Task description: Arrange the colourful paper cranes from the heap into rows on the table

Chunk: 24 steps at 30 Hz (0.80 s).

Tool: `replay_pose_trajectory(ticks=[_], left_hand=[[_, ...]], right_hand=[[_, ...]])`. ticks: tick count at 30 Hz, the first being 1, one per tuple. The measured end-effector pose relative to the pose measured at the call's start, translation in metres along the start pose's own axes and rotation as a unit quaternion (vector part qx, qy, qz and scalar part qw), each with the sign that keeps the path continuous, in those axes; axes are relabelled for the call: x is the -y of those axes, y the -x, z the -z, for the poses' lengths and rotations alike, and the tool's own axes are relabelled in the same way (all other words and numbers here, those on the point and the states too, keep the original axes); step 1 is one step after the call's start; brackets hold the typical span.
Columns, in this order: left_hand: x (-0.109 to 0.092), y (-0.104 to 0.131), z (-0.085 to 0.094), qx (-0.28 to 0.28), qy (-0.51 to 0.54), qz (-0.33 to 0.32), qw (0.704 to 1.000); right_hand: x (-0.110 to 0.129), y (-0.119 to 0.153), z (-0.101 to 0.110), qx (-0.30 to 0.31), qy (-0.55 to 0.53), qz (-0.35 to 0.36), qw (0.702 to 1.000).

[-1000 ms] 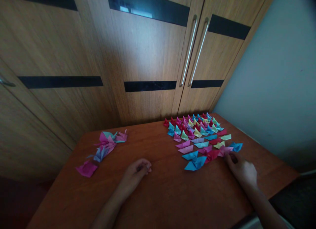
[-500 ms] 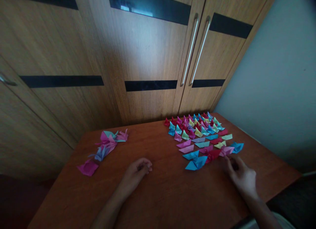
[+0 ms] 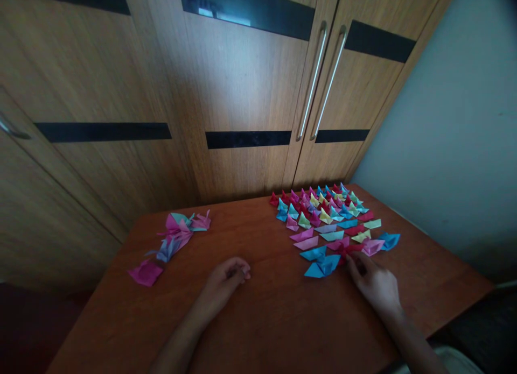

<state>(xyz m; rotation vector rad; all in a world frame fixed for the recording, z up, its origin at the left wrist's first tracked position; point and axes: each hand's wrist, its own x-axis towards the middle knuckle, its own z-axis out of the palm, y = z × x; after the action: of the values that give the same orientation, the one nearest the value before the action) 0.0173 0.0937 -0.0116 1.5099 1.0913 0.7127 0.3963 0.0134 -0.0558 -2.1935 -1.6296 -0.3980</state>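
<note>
My right hand (image 3: 375,285) is at the near edge of the folded paper group, thumb and fingers closed at a red origami piece (image 3: 350,249) that it partly covers. Close by on the left are blue origami pieces (image 3: 322,267); a pink origami piece (image 3: 372,247) and another blue piece (image 3: 390,240) lie on the right. My left hand (image 3: 226,280) rests on the table with curled fingers, and nothing shows in them. Farther left are a magenta folded paper (image 3: 145,273), a lavender origami piece (image 3: 168,249) and a pink paper crane (image 3: 177,230).
Rows of small origami boats (image 3: 323,204) in several colours stand at the table's back right, with flat folded strips (image 3: 332,235) in front. Behind the brown table (image 3: 258,320) rises a wooden cabinet (image 3: 242,94); a pale wall (image 3: 452,148) borders the right.
My right hand has shifted left, from beside the pink origami piece to the red one. My left hand stays in place, its fingers still curled.
</note>
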Motion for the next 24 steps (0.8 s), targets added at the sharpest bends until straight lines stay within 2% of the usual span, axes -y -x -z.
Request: replay_pose_trajectory(ticks=[10, 15, 24], left_hand=[[-0.0022, -0.0014, 0.0000, 0.004, -0.009, 0.006, 1.000], [-0.0018, -0.0006, 0.0001, 0.005, -0.013, 0.006, 1.000], [0.0007, -0.0012, -0.0001, 0.001, -0.018, 0.003, 1.000]], right_hand=[[-0.0041, -0.0011, -0.0047, -0.022, -0.020, -0.025, 0.999], [-0.0038, 0.0004, -0.0039, -0.004, -0.009, -0.033, 0.999], [-0.0002, 0.0008, 0.0002, -0.009, -0.014, -0.053, 0.998]])
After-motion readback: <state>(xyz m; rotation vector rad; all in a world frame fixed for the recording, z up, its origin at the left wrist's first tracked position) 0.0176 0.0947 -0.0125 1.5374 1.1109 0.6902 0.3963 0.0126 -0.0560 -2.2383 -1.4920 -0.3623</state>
